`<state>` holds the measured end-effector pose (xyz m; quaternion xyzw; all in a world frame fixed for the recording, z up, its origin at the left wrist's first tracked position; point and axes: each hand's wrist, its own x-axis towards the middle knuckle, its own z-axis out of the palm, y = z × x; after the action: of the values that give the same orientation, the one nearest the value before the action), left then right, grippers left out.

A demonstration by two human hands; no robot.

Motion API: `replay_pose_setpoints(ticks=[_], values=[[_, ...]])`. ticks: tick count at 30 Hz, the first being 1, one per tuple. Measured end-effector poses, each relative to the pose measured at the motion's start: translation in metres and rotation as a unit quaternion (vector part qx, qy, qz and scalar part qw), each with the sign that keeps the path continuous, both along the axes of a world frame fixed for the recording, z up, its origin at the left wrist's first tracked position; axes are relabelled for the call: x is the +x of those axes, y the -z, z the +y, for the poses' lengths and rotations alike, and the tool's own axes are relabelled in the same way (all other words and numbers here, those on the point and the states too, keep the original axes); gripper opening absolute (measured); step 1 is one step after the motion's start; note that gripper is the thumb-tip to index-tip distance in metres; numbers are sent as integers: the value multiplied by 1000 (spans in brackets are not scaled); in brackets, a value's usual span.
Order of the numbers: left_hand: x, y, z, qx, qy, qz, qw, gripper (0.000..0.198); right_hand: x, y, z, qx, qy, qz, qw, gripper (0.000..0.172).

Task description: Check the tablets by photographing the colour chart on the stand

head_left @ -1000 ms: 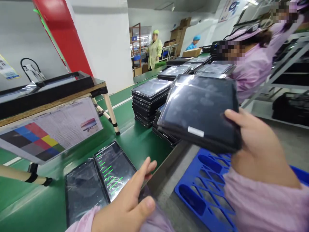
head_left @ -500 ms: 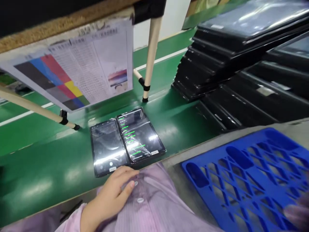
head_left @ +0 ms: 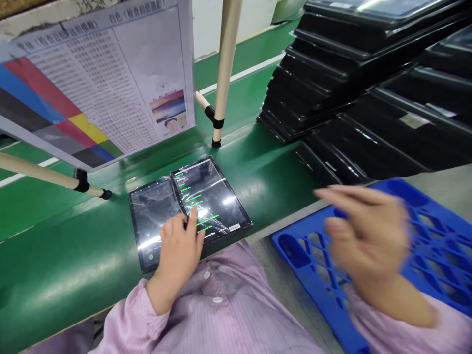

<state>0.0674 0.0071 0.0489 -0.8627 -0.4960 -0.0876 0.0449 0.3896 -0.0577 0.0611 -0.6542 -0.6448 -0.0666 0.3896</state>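
Two tablets in clear film lie side by side on the green work surface. The right tablet (head_left: 221, 196) shows rows of green text on a black screen. The left tablet (head_left: 151, 211) has a dark screen with a bright reflection and is partly covered by my wrist. My left hand (head_left: 180, 246) is over the gap between them, its index finger stretched out at the right tablet's screen; whether it touches I cannot tell. My right hand (head_left: 368, 231) hangs in the air above the blue plastic pallet (head_left: 309, 295), holding nothing visible, fingers stretched forward and blurred by motion.
Stacks of black trays (head_left: 317, 73) stand at the back right. A printed chart (head_left: 110, 88) with colour blocks hangs from a rack with a beige pipe leg (head_left: 224, 64). The work surface (head_left: 66, 265) has a front edge close to my body.
My left hand has moved up from my lap onto the tablets with its index finger out. My right hand has risen from the lower right corner into view. The camera view has shifted closer.
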Motion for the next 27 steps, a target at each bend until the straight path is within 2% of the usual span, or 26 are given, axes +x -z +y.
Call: replay_pose_setpoints(ticks=[2,4,8,12,15,18,20,22,24,27], values=[[-18,-4,-3,31,-19,-4,999,52,-22,17,3,-56,-109,-33,992,43],[-38,-3,-12,41,-5,-13,999,52,-43,32,8,-112,-150,-52,981,48],[-64,8,-39,6,11,-37,999,46,-64,50,19,-119,-145,-30,982,48],[-70,18,-60,-35,-14,-64,997,43,-66,57,26,-86,-156,-14,984,44],[-70,16,-62,-44,-49,-66,996,41,-67,57,30,-83,-168,-29,982,43],[-75,10,-55,-62,-96,-59,992,42,-68,54,36,-44,-153,-11,987,43],[-83,8,-49,-79,-134,-51,986,54,-70,53,41,-40,-118,21,992,45],[-94,10,-44,-108,-168,-51,978,81,-74,55,47,-78,-95,57,991,47],[-106,13,-40,-154,-199,-72,965,105,-80,56,51,-119,-105,94,983,47],[-121,18,-35,-244,-246,-149,926,118,-93,54,56,-134,-148,122,972,45]])
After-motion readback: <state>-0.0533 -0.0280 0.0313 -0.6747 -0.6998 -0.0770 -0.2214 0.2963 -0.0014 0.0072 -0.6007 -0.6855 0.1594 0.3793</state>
